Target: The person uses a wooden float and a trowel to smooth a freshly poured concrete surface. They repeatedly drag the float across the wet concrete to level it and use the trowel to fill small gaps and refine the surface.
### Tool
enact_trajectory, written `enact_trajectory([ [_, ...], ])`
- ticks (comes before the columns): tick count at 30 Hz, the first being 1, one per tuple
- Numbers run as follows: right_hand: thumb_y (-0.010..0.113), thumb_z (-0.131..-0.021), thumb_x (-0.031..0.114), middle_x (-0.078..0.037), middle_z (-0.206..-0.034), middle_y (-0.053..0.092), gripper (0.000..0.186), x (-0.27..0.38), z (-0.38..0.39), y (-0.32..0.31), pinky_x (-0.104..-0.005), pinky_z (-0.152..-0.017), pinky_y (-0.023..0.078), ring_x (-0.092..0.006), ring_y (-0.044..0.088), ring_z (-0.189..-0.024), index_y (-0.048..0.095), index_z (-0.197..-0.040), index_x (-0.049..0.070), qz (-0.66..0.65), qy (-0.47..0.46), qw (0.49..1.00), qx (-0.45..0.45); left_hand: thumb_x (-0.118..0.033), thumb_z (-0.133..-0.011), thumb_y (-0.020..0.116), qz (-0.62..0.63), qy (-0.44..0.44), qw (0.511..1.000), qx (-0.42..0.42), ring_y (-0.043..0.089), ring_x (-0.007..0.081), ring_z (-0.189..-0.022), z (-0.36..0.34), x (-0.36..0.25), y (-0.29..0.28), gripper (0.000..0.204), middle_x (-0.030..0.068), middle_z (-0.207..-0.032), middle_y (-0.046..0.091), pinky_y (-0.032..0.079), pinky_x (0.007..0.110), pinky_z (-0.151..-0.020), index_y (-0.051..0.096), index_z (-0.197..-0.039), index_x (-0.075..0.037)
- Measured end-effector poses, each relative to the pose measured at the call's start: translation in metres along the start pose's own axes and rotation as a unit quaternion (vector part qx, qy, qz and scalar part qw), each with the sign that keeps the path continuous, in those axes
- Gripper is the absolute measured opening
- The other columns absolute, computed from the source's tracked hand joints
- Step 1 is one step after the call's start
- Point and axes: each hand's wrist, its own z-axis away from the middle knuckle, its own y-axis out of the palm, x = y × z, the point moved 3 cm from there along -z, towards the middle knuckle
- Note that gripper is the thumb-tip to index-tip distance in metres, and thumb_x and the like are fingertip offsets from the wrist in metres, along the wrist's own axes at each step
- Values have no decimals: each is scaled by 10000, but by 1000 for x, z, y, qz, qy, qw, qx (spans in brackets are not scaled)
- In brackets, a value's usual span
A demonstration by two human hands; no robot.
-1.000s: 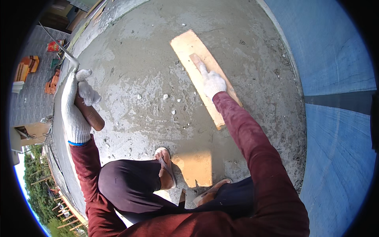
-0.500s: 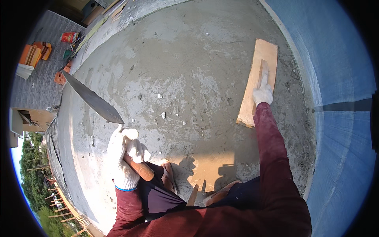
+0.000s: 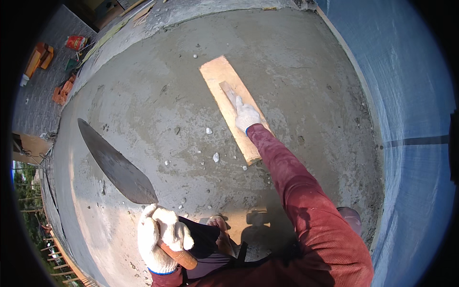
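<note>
The right hand [image 3: 247,116], in a white knit glove, is closed around the handle of a long wooden float [image 3: 230,107], which lies flat on the wet grey cement surface [image 3: 158,100] and runs diagonally away from the person, up and to the left. The dark red sleeve [image 3: 306,201] reaches out along it. The left hand [image 3: 160,237], gloved the same way, is clenched around the wooden handle of a pointed steel trowel [image 3: 117,165]; its blade (dull and smeared with cement) points up and to the left, held close to the person's body and well apart from the float. Small pale stones [image 3: 215,157] lie scattered on the cement between the two tools. A blue wall [image 3: 411,95] borders the slab on the right, and orange bricks [image 3: 60,94] sit far below at the left.
</note>
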Motion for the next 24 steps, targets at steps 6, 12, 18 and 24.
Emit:
enact_trajectory([
  [6,643,-958,285,-187,-1147,671,715,55,139,13,-494,-905,571,-368,686,-1067,378,-1617,204,-75,-101,992,3,-250,-1100,488,21,-82,996,6,483,195,-506,-51,18,-19,515,186,-909,600,485,379,-444,428,-1487,84],
  [12,724,-912,204,-233,-1247,674,827,-171,264,-85,-475,-972,534,-409,668,-1129,336,-1639,136,-14,290,936,-198,-255,-1106,464,134,-128,981,52,443,162,-461,-65,17,-19,523,93,-750,526,455,368,-410,396,-1508,72],
  [18,722,-901,210,-262,-1214,642,894,-117,297,-5,-489,-931,544,-452,652,-1105,267,-1668,149,8,273,950,-150,-338,-1128,465,144,-180,963,143,485,206,-529,-76,-8,-54,446,63,-735,510,482,403,-520,450,-1397,17],
  [24,667,-860,66,-194,-1032,633,778,88,201,56,-489,-778,569,-366,678,-953,381,-1583,85,-23,62,997,-28,-389,-1127,470,144,-154,973,95,485,175,-513,-76,-7,-39,513,34,-716,504,487,381,-505,464,-1396,48],
])
